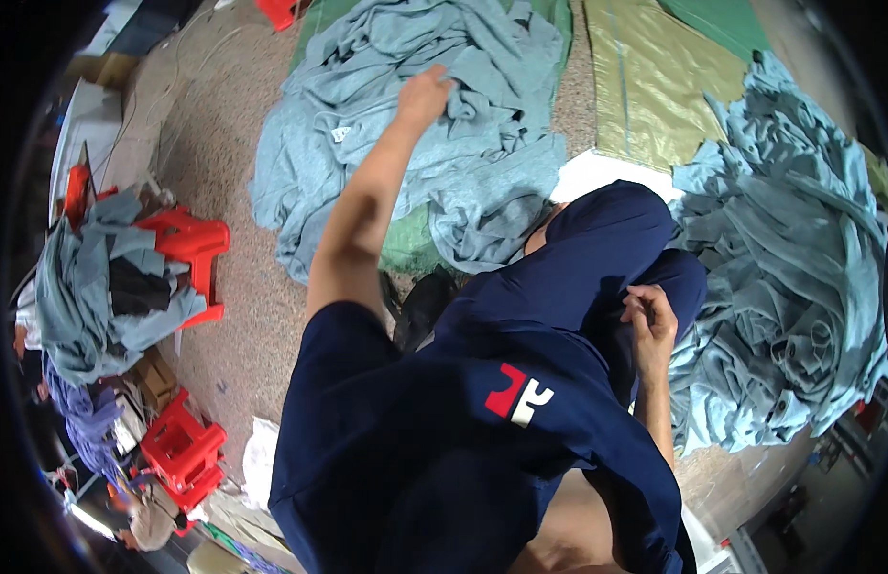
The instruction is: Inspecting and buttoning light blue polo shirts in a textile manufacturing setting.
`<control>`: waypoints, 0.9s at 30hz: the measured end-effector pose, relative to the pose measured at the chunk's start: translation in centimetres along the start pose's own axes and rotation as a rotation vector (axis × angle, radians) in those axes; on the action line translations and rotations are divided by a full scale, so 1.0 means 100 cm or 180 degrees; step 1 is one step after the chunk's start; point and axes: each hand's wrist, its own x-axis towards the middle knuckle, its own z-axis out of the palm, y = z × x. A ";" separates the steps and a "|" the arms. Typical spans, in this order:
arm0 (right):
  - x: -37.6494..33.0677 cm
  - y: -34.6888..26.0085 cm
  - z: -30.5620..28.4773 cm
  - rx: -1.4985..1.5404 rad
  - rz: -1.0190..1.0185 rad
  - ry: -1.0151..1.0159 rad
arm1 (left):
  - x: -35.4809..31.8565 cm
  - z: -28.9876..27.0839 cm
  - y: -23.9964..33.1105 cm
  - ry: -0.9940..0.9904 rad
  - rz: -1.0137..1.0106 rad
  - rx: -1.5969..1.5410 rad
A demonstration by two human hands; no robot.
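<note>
A large heap of grey-blue knit garments (386,163) lies on the floor in front of me. My left hand (425,96) reaches out over it, fingers closed on a fold of one garment near the middle of the heap. A small white label shows on the cloth closer to me. Beside my bent knee, in dark blue trousers (597,239), my right hand (651,320) is drawn in with its fingers curled and thumb near the fingertips. Whatever it may hold is too small or hidden to make out.
A second heap of grey-blue garments (769,268) rises on my right. Gold plastic sheeting (645,81) lies ahead between the heaps, and green sheeting (405,239) shows under the front one. On the left stand red plastic stools (200,239), one draped with garments (90,287).
</note>
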 end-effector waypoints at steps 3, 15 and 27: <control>0.005 -0.007 0.005 0.0716 0.0359 0.0225 | -0.077 -0.018 0.092 -0.0547 0.0629 -0.1184; 0.068 -0.032 0.035 0.2903 0.1212 0.0067 | -0.252 -0.036 0.194 -0.0963 0.2700 -0.1596; -0.023 0.012 -0.063 0.4178 0.0272 0.0616 | -0.221 -0.050 0.177 -0.2414 0.2137 -0.0343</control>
